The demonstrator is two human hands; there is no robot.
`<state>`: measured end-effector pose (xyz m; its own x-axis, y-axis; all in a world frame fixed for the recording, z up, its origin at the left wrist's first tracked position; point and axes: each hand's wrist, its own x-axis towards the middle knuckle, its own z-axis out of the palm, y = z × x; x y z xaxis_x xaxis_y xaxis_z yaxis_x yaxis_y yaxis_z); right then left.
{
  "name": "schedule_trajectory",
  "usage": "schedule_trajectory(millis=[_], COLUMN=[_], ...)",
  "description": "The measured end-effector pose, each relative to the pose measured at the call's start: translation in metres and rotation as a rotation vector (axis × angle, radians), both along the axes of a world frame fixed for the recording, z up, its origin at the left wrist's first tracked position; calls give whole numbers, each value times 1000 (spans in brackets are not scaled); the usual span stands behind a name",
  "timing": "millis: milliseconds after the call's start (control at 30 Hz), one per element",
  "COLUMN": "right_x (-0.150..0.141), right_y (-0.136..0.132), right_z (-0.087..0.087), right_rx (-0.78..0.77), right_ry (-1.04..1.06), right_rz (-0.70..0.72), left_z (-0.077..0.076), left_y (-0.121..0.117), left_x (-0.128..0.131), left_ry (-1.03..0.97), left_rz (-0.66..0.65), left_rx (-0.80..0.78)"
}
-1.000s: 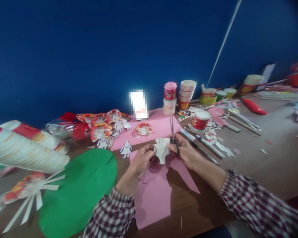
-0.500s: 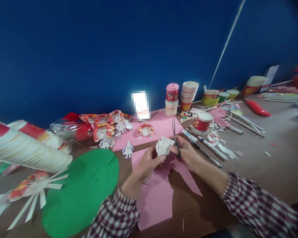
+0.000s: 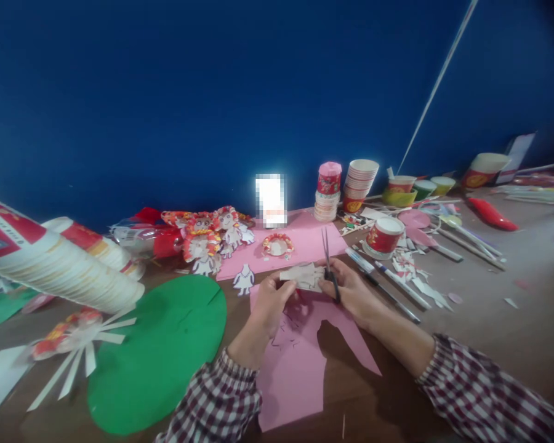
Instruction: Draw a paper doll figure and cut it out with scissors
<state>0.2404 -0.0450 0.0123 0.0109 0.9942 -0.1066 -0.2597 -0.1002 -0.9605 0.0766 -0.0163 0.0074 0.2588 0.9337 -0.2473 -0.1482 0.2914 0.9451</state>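
My left hand (image 3: 268, 301) is closed on the left end of a small white cut paper piece (image 3: 307, 275). At the paper's other end, my right hand (image 3: 352, 290) pinches its edge and also keeps hold of black-handled scissors (image 3: 325, 251), whose blades point away from me. Beneath both hands lies a cut pink paper sheet (image 3: 290, 387) with dark pen lines. A small white paper figure with a purple outline (image 3: 244, 280) rests just beyond my left hand. My fingers cover parts of the white paper and the scissor handles.
A green paper oval (image 3: 159, 357) and nested paper cups (image 3: 69, 280) lie on the left. Further back, a decorated paper ring (image 3: 277, 246) sits on pink paper (image 3: 240, 261). Right of my hands are a red cup (image 3: 384, 239), markers (image 3: 404, 286) and white scraps (image 3: 427, 291).
The white paper was bunched upright between my hands; now it is stretched out sideways, and my hands are slightly further apart. The whole view has shifted a little.
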Motion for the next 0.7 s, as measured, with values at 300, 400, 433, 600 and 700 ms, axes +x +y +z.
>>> schedule_trajectory(millis=[300, 400, 433, 600, 700], right_x=[-4, -4, -4, -5, -4], right_y=[-5, -5, -5, -4, -4], right_z=[-1, 0, 1, 3, 2], right_rx=[-35, -18, -10, -8, -9], right_ry=[-113, -102, -92, -96, -107], right_rz=[136, 143, 145, 125, 123], left_z=[-8, -9, -9, -2, 2], left_y=[-3, -2, -1, 0, -1], left_x=[4, 3, 3, 2, 2], left_ry=[-47, -116, -135, -177, -190], left_rz=[13, 31, 47, 108, 97], left_rx=[31, 9, 4, 16, 7])
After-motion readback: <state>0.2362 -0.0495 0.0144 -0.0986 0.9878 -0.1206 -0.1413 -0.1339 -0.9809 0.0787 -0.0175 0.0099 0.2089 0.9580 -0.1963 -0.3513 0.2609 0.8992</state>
